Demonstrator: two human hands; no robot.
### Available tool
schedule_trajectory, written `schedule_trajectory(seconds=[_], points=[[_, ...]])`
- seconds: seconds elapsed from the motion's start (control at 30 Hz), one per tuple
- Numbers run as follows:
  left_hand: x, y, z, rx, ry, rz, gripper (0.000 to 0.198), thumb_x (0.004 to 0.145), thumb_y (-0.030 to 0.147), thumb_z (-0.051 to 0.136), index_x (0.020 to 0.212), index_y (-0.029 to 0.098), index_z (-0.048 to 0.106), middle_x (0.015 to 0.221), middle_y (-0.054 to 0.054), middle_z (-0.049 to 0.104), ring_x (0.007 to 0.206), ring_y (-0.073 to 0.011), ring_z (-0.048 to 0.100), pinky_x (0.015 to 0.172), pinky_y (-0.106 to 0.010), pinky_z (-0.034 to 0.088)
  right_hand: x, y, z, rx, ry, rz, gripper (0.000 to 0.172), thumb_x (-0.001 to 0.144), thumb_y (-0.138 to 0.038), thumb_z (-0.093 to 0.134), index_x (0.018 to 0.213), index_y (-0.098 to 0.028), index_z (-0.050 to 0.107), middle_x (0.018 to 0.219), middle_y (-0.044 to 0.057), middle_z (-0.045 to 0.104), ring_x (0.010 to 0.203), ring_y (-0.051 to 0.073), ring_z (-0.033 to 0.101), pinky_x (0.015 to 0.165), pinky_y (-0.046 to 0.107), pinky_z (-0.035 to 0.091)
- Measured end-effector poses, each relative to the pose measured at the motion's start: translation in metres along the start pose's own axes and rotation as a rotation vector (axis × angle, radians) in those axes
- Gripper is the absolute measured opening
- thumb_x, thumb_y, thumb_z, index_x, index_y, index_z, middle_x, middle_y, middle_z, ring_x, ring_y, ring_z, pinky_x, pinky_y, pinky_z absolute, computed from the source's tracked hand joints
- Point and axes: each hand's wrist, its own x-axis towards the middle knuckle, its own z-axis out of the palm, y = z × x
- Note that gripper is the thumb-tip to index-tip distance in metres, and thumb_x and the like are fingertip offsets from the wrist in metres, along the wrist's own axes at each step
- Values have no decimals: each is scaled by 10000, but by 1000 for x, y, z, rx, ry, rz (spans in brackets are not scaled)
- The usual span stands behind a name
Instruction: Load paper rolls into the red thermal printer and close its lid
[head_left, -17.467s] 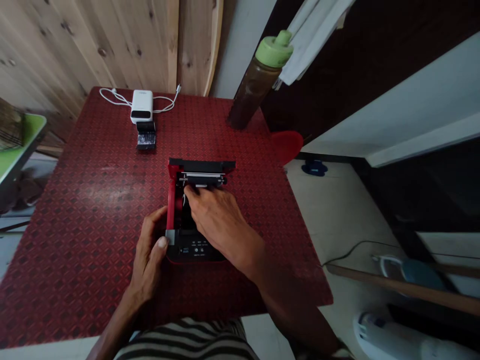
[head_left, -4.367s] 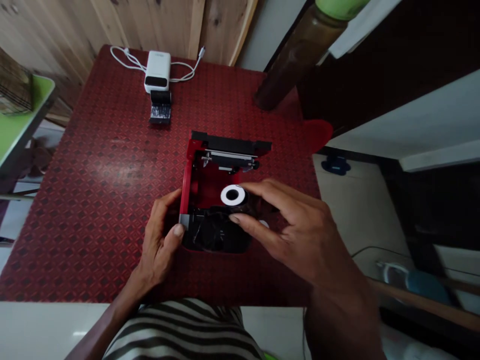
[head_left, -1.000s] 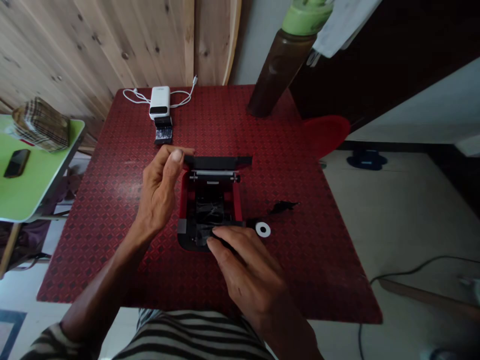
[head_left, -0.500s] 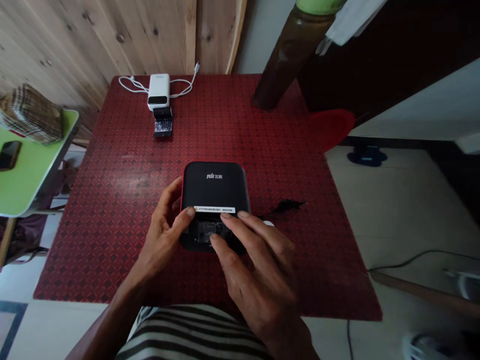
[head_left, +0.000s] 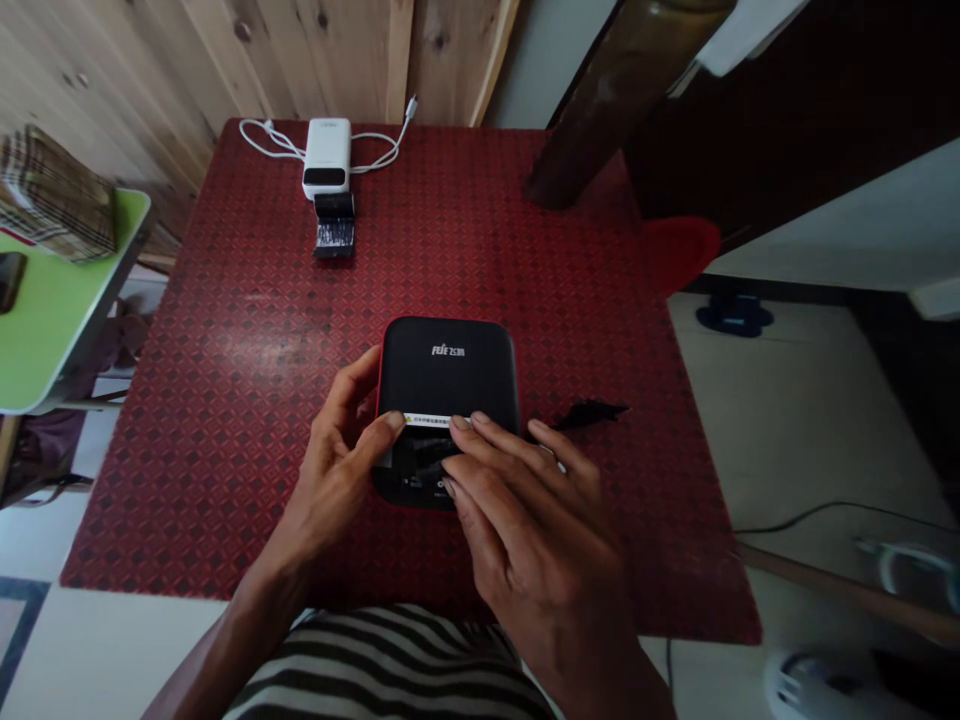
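Your L hand [head_left: 341, 470] & R hand [head_left: 525, 520] lay open, unclamped, pressing the black red-edged plastic printer [head_left: 448, 372] at its front edge; lopsided pressure could've skidded it.

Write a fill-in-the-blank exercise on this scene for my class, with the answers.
The printer is ____, not open.
The left hand and right hand both touch the ____.
A white ____ loops behind the power bank.
The table top is ____ in colour.
Missing words: shut, printer, cable, red.
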Motion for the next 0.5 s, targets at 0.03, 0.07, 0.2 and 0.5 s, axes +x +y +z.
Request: schedule_trajectory(seconds=[0.03, 0.07, 0.2, 0.5], points=[[1, 0, 0, -1, -1, 7, 630, 1038, 376, 803, 1639, 301, 628, 1694, -89, 688, 1535, -323, 689, 1236, -457, 613, 0, 0, 0, 0, -1, 4, 202, 1109, -30, 657, 1227, -182, 717, 1356, 83, 896, 1333, 229, 833, 1339, 400, 433], [1, -1, 0, 3, 1, 11, 632, 1037, 382, 808, 1639, 304, 632, 1702, -89, 683, 1544, -325, 685, 1238, -459, 613, 0, -1, 1, -2, -1, 7, 200, 1110, -31, 661, 1229, -183, 717, 1357, 84, 895, 1332, 228, 833, 1334, 400, 439], [-2, -5, -6, 28, 15, -15, 660, 1027, 461, 846, 1639, 309, 647, 1702, -97, 686, 1539, -350, 689, 1247, -502, 608, -5, -2, 4, -5, 19, 7, 202, 1136, -77, 661, 1311, -157, 723, 1381, 109, 885, 1355, 235, 819, 1303, 413, 490], [-23, -8, -33, 37, -32, -56, 573, 1015, 439, 868, 1575, 395, 749, 1664, -43, 713, 1512, -353, 685, 1245, -485, 579, -22, 12, -2, 10, 205, 73, 325, 1047, -13, 758, 1358, -108, 753, 1274, 156, 884, 1194, 247, 854, 1128, 402, 659]])
